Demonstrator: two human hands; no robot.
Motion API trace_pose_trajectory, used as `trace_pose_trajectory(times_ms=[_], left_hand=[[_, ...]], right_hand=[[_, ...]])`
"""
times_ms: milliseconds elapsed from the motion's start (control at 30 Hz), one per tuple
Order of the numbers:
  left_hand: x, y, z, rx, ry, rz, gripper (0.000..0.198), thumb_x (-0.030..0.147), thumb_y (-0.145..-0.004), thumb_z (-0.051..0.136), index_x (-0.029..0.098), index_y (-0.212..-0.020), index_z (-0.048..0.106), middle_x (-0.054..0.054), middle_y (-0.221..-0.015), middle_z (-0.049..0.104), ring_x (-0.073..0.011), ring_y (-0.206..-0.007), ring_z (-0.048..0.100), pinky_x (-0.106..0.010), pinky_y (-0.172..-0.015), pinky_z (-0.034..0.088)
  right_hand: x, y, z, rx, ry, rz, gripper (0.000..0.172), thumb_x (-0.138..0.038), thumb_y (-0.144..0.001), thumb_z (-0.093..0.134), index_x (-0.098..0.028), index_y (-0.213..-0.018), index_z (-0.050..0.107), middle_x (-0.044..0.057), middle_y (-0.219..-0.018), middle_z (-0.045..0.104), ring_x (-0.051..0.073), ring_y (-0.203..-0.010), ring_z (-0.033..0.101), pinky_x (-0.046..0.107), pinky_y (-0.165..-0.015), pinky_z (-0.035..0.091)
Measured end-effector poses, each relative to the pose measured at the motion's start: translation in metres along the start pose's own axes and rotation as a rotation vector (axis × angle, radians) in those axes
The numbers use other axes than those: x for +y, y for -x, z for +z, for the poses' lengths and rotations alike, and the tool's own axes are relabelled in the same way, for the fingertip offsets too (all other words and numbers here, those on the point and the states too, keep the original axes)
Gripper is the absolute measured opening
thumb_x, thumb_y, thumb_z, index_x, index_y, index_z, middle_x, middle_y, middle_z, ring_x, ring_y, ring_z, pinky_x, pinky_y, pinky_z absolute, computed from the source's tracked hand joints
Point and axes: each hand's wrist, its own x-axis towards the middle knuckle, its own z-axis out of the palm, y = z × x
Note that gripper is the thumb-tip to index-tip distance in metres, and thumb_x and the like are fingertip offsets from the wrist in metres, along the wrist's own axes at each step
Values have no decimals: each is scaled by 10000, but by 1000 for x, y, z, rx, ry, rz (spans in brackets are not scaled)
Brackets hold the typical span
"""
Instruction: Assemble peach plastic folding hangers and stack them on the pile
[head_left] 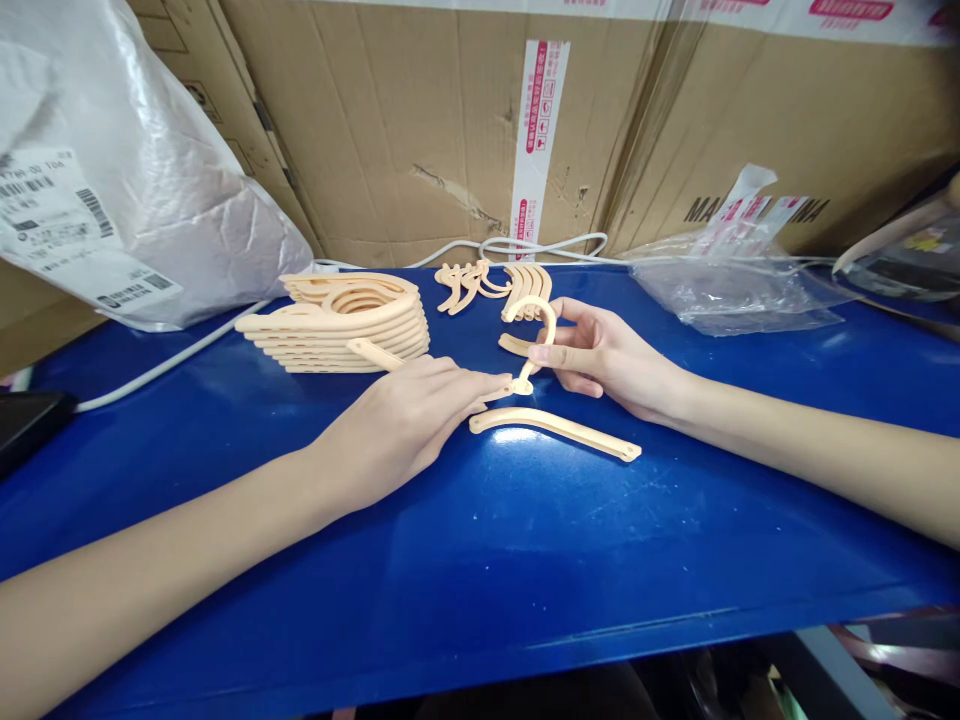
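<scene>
My right hand (pixel 600 355) pinches a cream plastic hook piece (pixel 541 318), its curved top standing above my fingers. My left hand (pixel 416 410) is closed on a cream hanger arm (pixel 375 352) whose end sticks out toward the back left. Left fingertips meet the hook's base at a small joint (pixel 521 385). A second cream hanger arm (pixel 559 430) lies flat on the blue table (pixel 480 560), just in front of both hands.
A stack of cream hanger parts (pixel 341 320) lies at the back left. Loose hooks (pixel 499 285) lie behind my hands. A white plastic bag (pixel 112 180), cardboard boxes (pixel 420 120), a white cable (pixel 172 360) and clear plastic bags (pixel 735 280) ring the table's back.
</scene>
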Motion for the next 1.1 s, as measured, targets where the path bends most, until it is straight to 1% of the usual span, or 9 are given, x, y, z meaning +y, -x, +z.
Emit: trace_pose_trajectory(times_ms=[167,267,433,567,700,833,1000,1100], left_hand=[[0,1,0,36,24,24,277,78,-942,504,116,-1203,591,-59,-1002,695,-165,-854,610,-267,-760,489],[0,1,0,45,17,30,278,78,-939,510,109,-1204,591,-66,-1014,697,-172,-863,613,-273,-763,489],[1,0,-1,27,-26,64,316,27,-921,485,91,-1218,574,-80,-1072,698,-195,-899,613,-300,-791,492],[2,0,-2,13,-42,56,338,14,-916,475,89,-1235,560,-82,-1076,698,-198,-885,611,-301,-771,491],[2,-1,-1,6,-65,61,360,1,-908,471,85,-1249,548,-85,-1070,698,-205,-863,607,-304,-735,489],[2,0,-1,-2,-68,52,371,0,-907,475,84,-1263,540,-80,-1076,695,-203,-857,603,-306,-735,489],[3,1,-1,-15,-83,42,344,28,-918,480,74,-1251,558,-88,-1015,695,-201,-813,602,-309,-712,491],[3,1,-1,-16,-93,41,322,45,-928,476,64,-1236,570,-96,-988,696,-204,-805,607,-311,-710,494]], right_hand=[[0,1,0,-33,-17,16,332,-197,-777,764,-160,-951,484,0,-745,678,-17,-362,367,155,-323,191],[-1,1,0,-25,-19,11,341,-203,-770,772,-162,-946,483,-7,-733,674,-18,-357,366,155,-321,188],[0,2,2,1,-7,-6,331,-203,-778,767,-172,-899,460,-31,-684,657,-16,-350,382,147,-322,196],[0,2,2,11,25,-13,320,-218,-796,754,-177,-913,459,-43,-673,646,-12,-349,396,148,-324,207],[-1,1,3,26,41,-21,354,-242,-774,776,-179,-892,449,-48,-665,647,-13,-343,390,151,-318,213],[-2,1,4,38,54,-18,396,-283,-749,799,-181,-867,435,-41,-692,660,-20,-340,387,149,-315,215],[-4,3,6,44,77,-28,404,-285,-745,802,-188,-852,425,-58,-657,639,-17,-338,389,147,-311,210],[-3,2,6,32,75,-36,373,-287,-750,795,-174,-880,464,-49,-664,638,-13,-343,392,149,-311,229]])
